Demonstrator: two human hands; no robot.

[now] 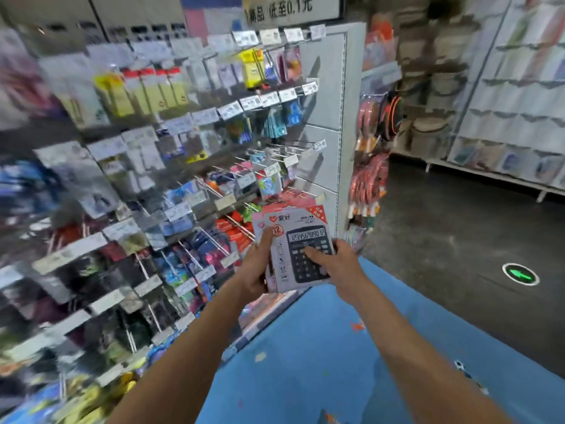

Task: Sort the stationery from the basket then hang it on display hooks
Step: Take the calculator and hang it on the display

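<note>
I hold a small stack of carded calculator packs in front of me, the top one grey with a black calculator and a red corner. My left hand grips the stack's left edge, thumb on its face. My right hand holds the right edge, its forefinger lying across the calculator keys. To the left stands the display wall of metal hooks with hanging stationery packs, blurred by motion. No basket is in view.
A grey end panel closes the hook wall on the right, with orange bundles hanging beyond it. Blue floor lies below me, dark floor with a green arrow light to the right. More shelving runs along the far right.
</note>
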